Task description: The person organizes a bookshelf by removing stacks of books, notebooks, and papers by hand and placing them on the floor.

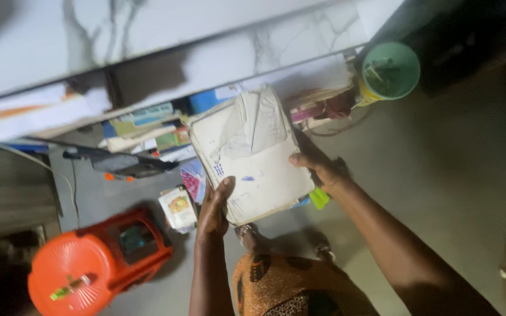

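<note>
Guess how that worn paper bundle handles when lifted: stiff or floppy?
Probably floppy: the bundle is a thick stack with a torn, creased top sheet, and the left hand and right hand grip opposite edges. Likely fairly heavy for paper, given its thickness. Loose sheets may slip out, since coloured edges poke from its lower side.

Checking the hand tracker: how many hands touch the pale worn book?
2. The left hand grips the pale worn book at its lower left edge; the right hand grips its right edge. No other hands show.
</note>
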